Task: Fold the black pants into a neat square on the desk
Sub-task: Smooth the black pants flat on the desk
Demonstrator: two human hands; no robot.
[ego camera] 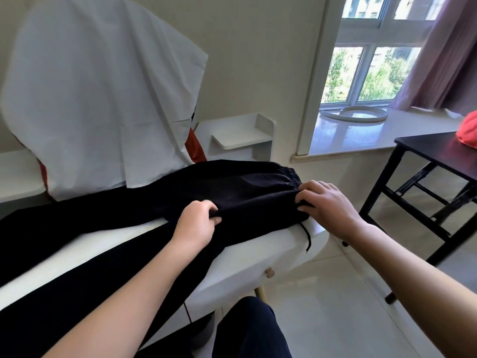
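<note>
Black pants (144, 215) lie spread across the white desk (258, 257), waistband toward the desk's right end and the two legs running off to the left, with a strip of bare desktop showing between them. A thin black drawstring (307, 236) hangs from the waistband over the desk's rounded right edge. The left hand (196, 223) rests on the seat area of the pants, fingers curled and pinching a ridge of fabric. The right hand (325, 202) sits at the elastic waistband, fingers bent and closed on the gathered edge of the cloth. Behind the pants, a large white sheet (98, 94) drapes over something tall on the desk, its lower corner lying on the fabric; a bit of red-orange material (196, 148) shows beneath it. A small white shelf unit (240, 135) stands at the desk's back right. Well apart to the right stands a dark table (433, 156) near the window (371, 55).
</note>
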